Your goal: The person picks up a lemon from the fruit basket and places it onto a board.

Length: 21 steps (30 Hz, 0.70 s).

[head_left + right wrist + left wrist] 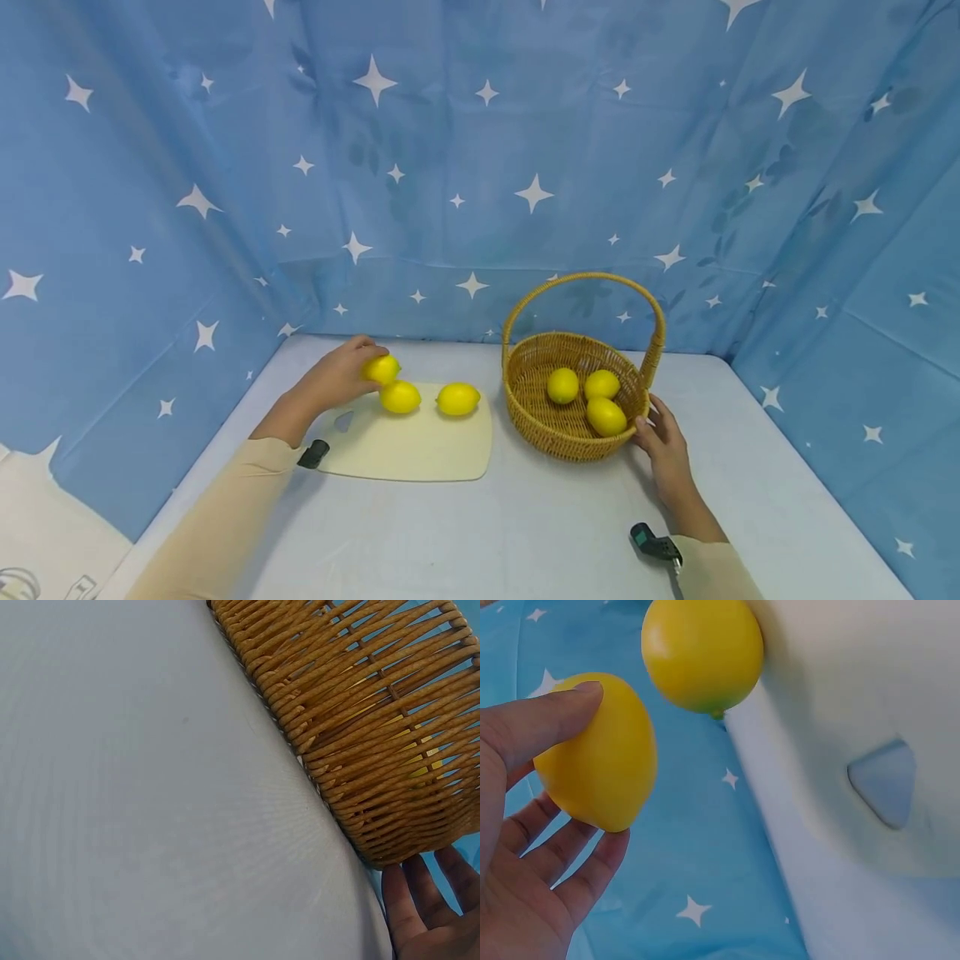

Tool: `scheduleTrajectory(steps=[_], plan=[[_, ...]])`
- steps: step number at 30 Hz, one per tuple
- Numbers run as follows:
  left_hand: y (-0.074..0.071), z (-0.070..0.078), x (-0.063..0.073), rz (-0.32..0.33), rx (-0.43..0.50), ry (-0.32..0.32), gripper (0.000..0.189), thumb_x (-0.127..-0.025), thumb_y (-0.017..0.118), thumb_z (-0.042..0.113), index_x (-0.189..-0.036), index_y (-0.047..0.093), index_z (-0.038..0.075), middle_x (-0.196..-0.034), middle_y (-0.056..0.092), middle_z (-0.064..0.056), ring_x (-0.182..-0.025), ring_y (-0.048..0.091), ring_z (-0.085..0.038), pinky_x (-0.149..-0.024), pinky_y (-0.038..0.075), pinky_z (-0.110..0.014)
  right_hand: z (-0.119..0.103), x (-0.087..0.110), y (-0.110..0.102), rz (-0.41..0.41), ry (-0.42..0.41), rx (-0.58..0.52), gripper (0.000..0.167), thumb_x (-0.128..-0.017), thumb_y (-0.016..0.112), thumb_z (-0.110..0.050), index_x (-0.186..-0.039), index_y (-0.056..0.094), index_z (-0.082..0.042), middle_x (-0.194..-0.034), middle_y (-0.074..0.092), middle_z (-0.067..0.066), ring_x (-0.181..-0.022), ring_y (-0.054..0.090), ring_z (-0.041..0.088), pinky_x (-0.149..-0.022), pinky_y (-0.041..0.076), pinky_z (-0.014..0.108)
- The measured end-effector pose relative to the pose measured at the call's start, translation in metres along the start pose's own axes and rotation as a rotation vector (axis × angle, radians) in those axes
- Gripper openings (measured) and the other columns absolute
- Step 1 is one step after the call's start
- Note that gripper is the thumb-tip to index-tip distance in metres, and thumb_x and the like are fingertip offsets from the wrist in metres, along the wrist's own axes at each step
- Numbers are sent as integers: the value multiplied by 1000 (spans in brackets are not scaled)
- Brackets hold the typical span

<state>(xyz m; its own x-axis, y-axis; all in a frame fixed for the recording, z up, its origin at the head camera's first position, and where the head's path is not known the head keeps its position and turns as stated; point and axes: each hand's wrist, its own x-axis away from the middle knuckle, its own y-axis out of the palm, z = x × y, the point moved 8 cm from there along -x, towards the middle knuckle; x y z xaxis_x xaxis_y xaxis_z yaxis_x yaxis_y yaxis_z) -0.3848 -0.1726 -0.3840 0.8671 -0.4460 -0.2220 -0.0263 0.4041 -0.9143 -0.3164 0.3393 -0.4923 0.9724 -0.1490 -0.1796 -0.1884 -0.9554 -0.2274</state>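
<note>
At the far left of the cutting board, my left hand grips a yellow lemon; in the left wrist view the thumb presses one side of this lemon and fingertips support the other. Another lemon lies right beside it on the cream cutting board, with a third lemon further right. My right hand touches the right side of a wicker basket, thumb at the rim. Fairly straight fingers meet its lower wall in the right wrist view.
Inside the basket sit three lemons, toward its right half. Its tall arched handle rises above the rim. A blue star-patterned curtain encloses the back and sides of the white table. The board has a small cut-out near one corner.
</note>
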Motion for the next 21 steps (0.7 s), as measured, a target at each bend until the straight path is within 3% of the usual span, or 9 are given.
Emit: scheduleTrajectory(steps=[5,13,21], plan=[[-2,-18,6,3,5,-37,50,-83,79,15,-130,61,9,-122,51,-9,-103,54,-29,-91,47,-49,2,-1,0,6,2,12,63,-104,46,-37,-157,16,-24,-156,26,14,-131,41,28,-88,47,17],[10,-49,21,-16,20,-117,48,-81,78,9,-127,62,5,-122,50,-14,-106,52,-34,-96,43,-54,3,-1,0,-8,-7,8,63,-104,45,-36,-158,14,-24,-156,25,15,-132,40,33,-87,47,16],[21,-59,29,-58,47,-142,49,-81,78,9,-127,62,4,-119,51,-13,-106,52,-33,-97,42,-55,-7,3,1,-12,7,-13,67,-103,47,-38,-158,13,-19,-156,24,17,-133,38,37,-88,48,19]])
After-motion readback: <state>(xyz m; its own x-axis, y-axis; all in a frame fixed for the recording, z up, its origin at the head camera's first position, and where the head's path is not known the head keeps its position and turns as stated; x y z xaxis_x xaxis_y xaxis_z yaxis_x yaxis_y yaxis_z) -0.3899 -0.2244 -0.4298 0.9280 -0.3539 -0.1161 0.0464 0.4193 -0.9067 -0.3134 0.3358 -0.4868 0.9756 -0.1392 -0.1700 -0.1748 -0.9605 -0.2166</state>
